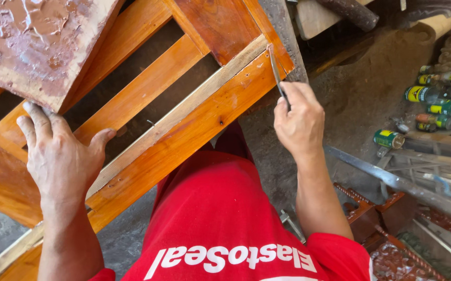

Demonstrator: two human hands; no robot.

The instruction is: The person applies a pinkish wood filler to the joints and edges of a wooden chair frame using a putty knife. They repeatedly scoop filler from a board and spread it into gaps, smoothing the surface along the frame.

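Glossy, orange-varnished wooden frame (pixel 183 119); its top left block (pixel 33 41) is smeared with rough, matt brown filler. The thin blade (pixel 276 73) looks dull metal.

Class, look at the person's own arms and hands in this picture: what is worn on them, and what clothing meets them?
Both hands, the left hand and the right hand, are bare: no gloves, rings or watch show. Both forearms are uncovered too. Short red sleeves of a red shirt with white lettering begin near the bottom edge of the picture.

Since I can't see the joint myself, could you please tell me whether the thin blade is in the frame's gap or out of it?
In: the thin blade, pinched in the right hand, has its tip in the seam at the varnished wooden frame's corner.
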